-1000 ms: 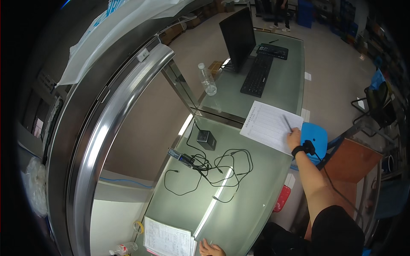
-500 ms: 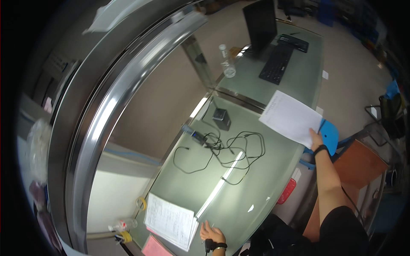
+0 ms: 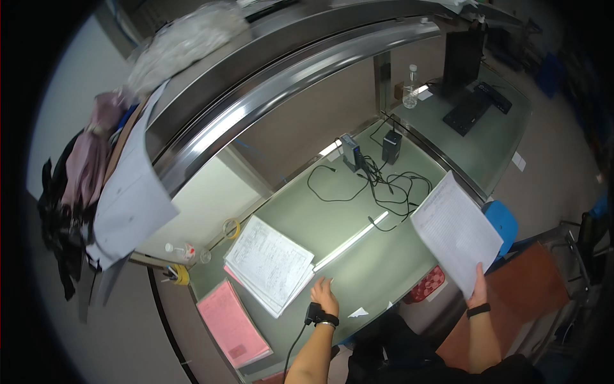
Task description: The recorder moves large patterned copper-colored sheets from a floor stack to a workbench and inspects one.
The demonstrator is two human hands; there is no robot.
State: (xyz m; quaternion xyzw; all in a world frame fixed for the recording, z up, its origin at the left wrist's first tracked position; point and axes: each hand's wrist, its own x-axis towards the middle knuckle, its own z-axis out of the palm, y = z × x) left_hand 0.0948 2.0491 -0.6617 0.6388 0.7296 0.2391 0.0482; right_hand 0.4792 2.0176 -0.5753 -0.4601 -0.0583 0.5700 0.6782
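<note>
My right hand (image 3: 477,289) grips the lower corner of a printed white sheet of paper (image 3: 455,232), lifted above the right end of the green glass desk (image 3: 377,256). My left hand (image 3: 323,296) rests flat on the desk with its fingers spread. It lies just right of a stack of printed papers (image 3: 270,262). A black band with a small device sits on my left wrist and a dark band on my right wrist. A pink folder (image 3: 233,325) lies left of my left forearm near the desk's front edge.
Tangled black cables (image 3: 384,187) and two small black boxes (image 3: 391,147) lie on the desk's far side. A water bottle (image 3: 410,95), keyboard (image 3: 469,112) and monitor (image 3: 462,56) stand on the neighbouring desk. A blue chair (image 3: 504,220) and brown cabinet (image 3: 524,288) are at right. Clothes (image 3: 77,185) hang at left.
The view swung left toward the paper stack. My right hand lifted the sheet off the desk and carried it closer. My left hand has moved up beside the stack.
</note>
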